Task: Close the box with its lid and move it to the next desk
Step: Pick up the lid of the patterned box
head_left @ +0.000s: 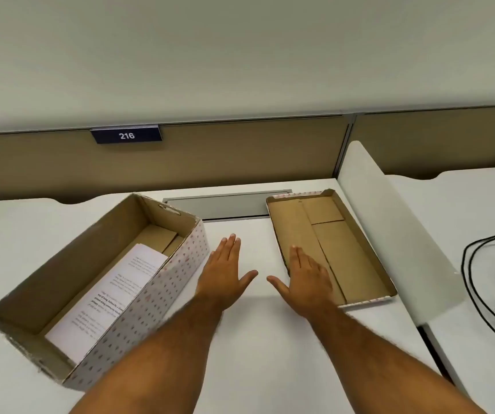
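Head view shows the box [97,282] standing open on the left of the worktop [252,339], angled, its outside patterned with small red marks and a printed sheet of paper [112,291] lying inside on the brown bottom. Its lid [330,246] lies upside down on the right of the same worktop, well apart from the box, brown inner side up, just beside the white divider [389,222] that parts this desk from the next desk [461,210]. Between box and lid, both hands are flat and palm down, holding nothing: the left hand [225,270] is near the box's right wall with its fingers [230,243] pressed together and the thumb out; the right hand [306,279] overlaps the lid's near left edge, fingers likewise together, thumb out. Whether it touches the lid I cannot tell. Beyond the divider, a black cable [491,291] loops on the next desk.

By this layout nothing of the task is done: the lid must be taken up, turned over, fitted on the box, and the closed box carried across the divider.
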The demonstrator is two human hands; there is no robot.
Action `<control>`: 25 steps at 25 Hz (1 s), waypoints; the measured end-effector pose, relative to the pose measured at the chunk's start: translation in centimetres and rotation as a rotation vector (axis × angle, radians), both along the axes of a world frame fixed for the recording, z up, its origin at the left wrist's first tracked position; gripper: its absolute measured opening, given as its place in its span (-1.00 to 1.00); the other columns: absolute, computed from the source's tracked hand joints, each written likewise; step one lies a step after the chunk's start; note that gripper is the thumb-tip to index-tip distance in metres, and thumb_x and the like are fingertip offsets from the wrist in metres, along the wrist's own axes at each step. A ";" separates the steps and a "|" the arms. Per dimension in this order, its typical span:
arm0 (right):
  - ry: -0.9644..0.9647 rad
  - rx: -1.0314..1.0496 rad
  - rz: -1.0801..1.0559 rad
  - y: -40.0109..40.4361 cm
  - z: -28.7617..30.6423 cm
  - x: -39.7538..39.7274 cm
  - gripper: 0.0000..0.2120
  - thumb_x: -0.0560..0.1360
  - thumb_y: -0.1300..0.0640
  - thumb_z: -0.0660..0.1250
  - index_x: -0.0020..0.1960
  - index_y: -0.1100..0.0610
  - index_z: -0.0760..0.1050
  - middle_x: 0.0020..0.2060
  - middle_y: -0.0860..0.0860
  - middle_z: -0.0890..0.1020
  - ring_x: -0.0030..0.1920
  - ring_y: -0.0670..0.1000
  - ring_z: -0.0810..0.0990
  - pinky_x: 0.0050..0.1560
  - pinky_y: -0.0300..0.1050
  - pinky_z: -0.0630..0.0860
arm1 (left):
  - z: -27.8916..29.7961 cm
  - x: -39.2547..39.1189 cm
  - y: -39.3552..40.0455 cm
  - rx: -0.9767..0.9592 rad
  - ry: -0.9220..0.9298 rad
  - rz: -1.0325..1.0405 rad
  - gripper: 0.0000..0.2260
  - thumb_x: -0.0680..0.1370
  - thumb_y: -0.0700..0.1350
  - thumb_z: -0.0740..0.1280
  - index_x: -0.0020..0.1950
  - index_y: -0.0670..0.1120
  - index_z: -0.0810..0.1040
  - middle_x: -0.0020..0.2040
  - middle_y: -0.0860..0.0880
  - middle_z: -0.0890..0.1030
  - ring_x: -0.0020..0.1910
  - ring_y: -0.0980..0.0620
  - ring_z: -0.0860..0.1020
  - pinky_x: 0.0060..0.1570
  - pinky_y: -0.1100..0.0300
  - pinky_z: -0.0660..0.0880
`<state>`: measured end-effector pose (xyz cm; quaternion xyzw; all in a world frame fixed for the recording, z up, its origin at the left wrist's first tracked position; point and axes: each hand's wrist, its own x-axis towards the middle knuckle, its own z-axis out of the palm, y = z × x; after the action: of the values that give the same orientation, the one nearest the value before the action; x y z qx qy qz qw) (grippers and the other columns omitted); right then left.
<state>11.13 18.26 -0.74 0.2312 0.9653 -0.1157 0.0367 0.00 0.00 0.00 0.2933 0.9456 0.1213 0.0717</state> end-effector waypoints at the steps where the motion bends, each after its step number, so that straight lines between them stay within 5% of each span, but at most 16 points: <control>1: -0.028 0.004 -0.030 0.1 -0.7 -0.1 -0.02 0.53 -0.55 -0.01 0.72 0.07 0.06 0.69 0.07 0.25 0.64 0.17 0.28 0.58 0.20 0.28 | -0.4 0.2 0.5 0.024 -0.047 0.011 -0.10 0.59 0.46 0.07 0.77 0.01 -0.12 0.78 0.02 -0.10 0.76 -0.05 -0.08 0.67 -0.04 -0.03; 5: -0.056 0.087 -0.139 0.7 -2.8 -1.2 -0.42 0.60 -0.37 0.18 0.40 0.01 0.54 0.31 0.01 0.59 0.29 0.09 0.56 0.23 0.12 0.45 | -2.3 0.9 1.2 0.054 -0.185 0.061 -0.11 0.60 0.40 0.20 0.76 0.03 -0.08 0.78 0.03 0.01 0.75 -0.04 0.01 0.65 0.00 0.09; 11: 0.008 0.007 -0.242 0.2 -3.2 -2.2 -0.77 0.66 0.05 0.34 0.29 0.01 0.61 0.22 0.00 0.63 0.19 0.09 0.61 0.14 0.04 0.43 | -3.9 1.2 0.7 0.107 -0.449 0.145 -0.12 0.59 0.31 0.33 0.76 0.02 -0.01 0.76 0.02 0.12 0.73 -0.06 0.13 0.67 -0.05 0.14; 17: 0.495 -0.262 -0.479 0.1 4.4 -2.6 -0.85 0.66 0.10 0.39 0.15 0.14 0.67 0.08 0.08 0.71 -0.01 0.12 0.69 0.10 0.11 0.67 | -2.4 1.4 0.6 0.203 -0.622 0.195 -0.24 0.62 0.24 0.36 0.71 -0.08 0.22 0.72 -0.07 0.26 0.68 -0.08 0.26 0.64 -0.02 0.19; 25: 0.822 -1.143 -0.549 -0.6 17.8 -0.3 -0.84 0.67 0.00 0.36 0.11 0.06 0.65 0.06 0.01 0.74 0.04 0.09 0.70 -0.04 0.03 0.70 | 4.0 1.5 0.4 0.795 -1.011 0.490 -0.38 0.65 0.32 0.22 0.61 -0.01 0.39 0.53 -0.03 0.52 0.48 -0.14 0.51 0.48 -0.18 0.47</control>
<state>10.81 17.67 17.05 0.3467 0.5987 -0.6802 -0.2423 1.48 0.41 3.98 -0.0177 0.7187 0.5937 0.3616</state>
